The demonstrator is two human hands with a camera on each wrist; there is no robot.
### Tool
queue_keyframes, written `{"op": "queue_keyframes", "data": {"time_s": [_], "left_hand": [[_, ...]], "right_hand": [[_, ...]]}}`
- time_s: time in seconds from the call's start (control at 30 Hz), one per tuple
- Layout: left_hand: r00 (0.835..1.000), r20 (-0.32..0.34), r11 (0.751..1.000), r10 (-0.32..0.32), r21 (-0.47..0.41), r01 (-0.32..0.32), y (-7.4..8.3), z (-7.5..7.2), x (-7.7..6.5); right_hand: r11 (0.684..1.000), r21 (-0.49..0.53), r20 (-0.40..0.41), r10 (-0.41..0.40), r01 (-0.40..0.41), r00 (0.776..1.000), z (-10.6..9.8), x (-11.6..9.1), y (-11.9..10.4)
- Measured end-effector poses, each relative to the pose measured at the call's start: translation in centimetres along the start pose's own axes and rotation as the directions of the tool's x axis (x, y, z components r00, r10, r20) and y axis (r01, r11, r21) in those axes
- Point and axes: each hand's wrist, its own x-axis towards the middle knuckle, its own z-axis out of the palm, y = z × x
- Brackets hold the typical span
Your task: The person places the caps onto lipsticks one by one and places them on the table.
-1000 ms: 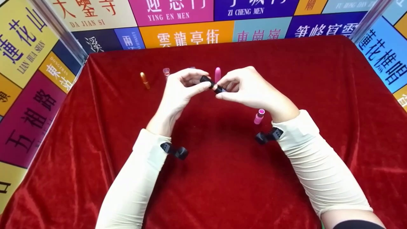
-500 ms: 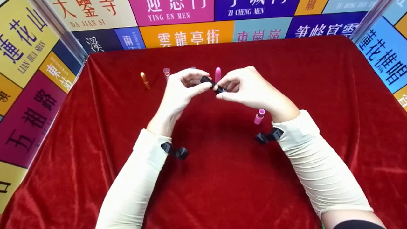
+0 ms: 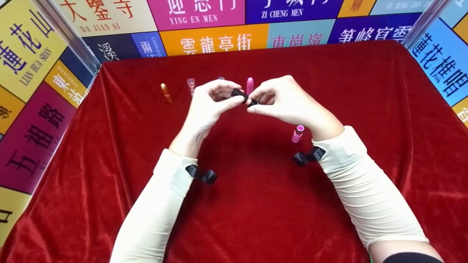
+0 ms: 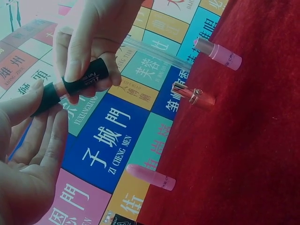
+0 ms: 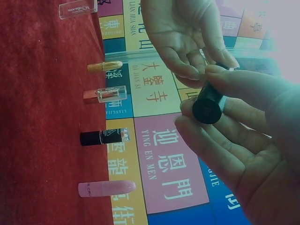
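Both hands are up above the middle of the red-draped worktop (image 3: 256, 204), working on one black lipstick tube (image 3: 244, 97) held between them. The left hand (image 3: 208, 106) pinches one end with thumb and curled fingers (image 3: 228, 102) — the right hand (image 3: 289, 104) pinches the other end the same way. In the left wrist view there's a narrow gap in the tube, so the two black parts sit slightly apart.

On the cloth behind: a gold lipstick (image 3: 166, 92), a clear-capped one (image 3: 191, 86) and a tall pink lipstick (image 3: 250, 86). A short pink tube (image 3: 297, 133) stands just beside the right wrist.
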Motion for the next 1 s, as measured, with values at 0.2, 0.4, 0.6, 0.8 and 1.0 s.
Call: {"op": "queue_keyframes", "data": {"time_s": [0.2, 0.4, 0.6, 0.8, 1.0], "left_hand": [[1.000, 0.000, 1.000, -0.004, 0.010, 0.004, -0.09, -0.01, 0.00], [1.000, 0.002, 1.000, -0.002, 0.000, 0.002, -0.02, 0.04, 0.06], [1.000, 0.004, 1.000, -0.011, -0.008, 0.011, -0.04, 0.03, 0.02], [1.000, 0.003, 1.000, -0.017, -0.003, 0.017, 0.02, 0.01, 0.01], [0.999, 0.045, 1.000, -0.014, 0.005, 0.014, 0.62, -0.63, 0.02]], "right_hand": [[1.000, 0.008, -0.003, 0.012, -0.012, 1.000, 0.20, 0.01, 0.10], [1.000, 0.008, -0.012, 0.000, 0.001, 1.000, 0.28, 0.05, 0.08], [1.000, -0.002, -0.017, -0.021, 0.021, 1.000, 0.44, 0.05, 0.09], [1.000, -0.007, -0.018, -0.024, 0.024, 1.000, 0.43, 0.07, -0.07], [1.000, 0.021, -0.006, 0.013, -0.013, 1.000, 0.51, 0.16, -0.18]]}}
